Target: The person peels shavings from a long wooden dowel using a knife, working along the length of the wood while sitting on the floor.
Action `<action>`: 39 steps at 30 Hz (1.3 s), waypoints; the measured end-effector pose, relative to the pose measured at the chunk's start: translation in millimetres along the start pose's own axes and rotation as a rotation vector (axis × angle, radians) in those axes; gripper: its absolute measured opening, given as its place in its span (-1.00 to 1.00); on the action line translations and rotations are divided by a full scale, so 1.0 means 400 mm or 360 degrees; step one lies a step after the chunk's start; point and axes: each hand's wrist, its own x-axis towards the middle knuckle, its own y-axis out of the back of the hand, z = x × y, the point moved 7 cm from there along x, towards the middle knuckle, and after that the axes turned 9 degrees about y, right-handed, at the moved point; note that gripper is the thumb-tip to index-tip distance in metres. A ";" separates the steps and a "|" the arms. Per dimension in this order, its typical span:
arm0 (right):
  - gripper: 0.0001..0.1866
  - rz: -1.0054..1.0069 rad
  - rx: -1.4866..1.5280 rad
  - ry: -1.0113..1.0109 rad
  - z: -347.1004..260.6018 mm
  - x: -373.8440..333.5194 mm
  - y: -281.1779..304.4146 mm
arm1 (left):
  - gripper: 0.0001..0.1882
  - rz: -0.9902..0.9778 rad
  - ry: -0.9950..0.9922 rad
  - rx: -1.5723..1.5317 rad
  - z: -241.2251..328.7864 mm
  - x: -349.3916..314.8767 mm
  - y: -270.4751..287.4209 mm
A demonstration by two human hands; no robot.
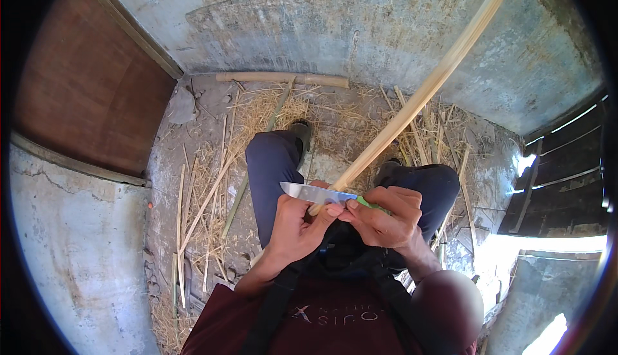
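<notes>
A long pale strip of split bamboo [418, 101] slants from my lap up to the far right. Its near end is in my left hand [297, 226], whose fingers are closed around it. My right hand [389, 215] grips the green handle [372, 205] of a knife. The knife's shiny blade [312, 193] points left and lies across the strip close to its near end. Both thumbs meet near the base of the blade. Exactly where the edge touches the strip is hidden by the fingers.
My knees in dark trousers [273, 162] are spread on either side. Shavings [257, 107] and thin strips [187, 207] litter the floor. A bamboo pole [283, 79] lies along the stained wall [277, 27]. A brown panel [96, 78] stands left, dark slats [560, 181] right.
</notes>
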 end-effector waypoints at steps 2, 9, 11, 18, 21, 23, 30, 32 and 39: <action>-0.60 -0.0014 0.0000 0.0005 -0.003 0.003 -0.001 | -0.83 0.0038 -0.0099 0.0018 0.020 0.001 -0.002; -0.61 -0.0016 -0.0013 0.0029 -0.006 0.002 0.003 | -0.84 0.0012 -0.0116 0.0065 -0.006 -0.004 0.004; -0.61 -0.0027 -0.0037 0.0030 -0.008 -0.002 0.003 | -0.85 0.0046 -0.0140 -0.0019 0.006 -0.002 -0.001; -0.64 -0.0038 -0.0128 0.0050 -0.012 0.001 0.003 | -0.87 0.0043 -0.0088 0.0099 -0.026 -0.001 0.009; -0.66 -0.0041 -0.0161 0.0058 -0.014 0.010 0.006 | -0.89 0.0107 -0.0113 0.0174 -0.032 0.001 0.011; -0.67 -0.0047 -0.0161 0.0058 -0.013 0.008 0.006 | -0.89 0.0156 -0.0137 0.0189 -0.034 0.002 0.012; -0.71 -0.0054 -0.0218 0.0069 -0.016 0.005 0.009 | -0.85 0.0190 -0.0140 0.0337 -0.032 0.000 0.014; -0.73 -0.0045 -0.0274 0.0096 -0.016 0.000 0.005 | -0.84 0.0260 -0.0181 0.0287 -0.041 0.002 0.012; -0.74 -0.0050 -0.0262 0.0047 -0.016 0.010 0.015 | -0.79 0.0209 -0.0202 0.0305 -0.028 -0.004 0.010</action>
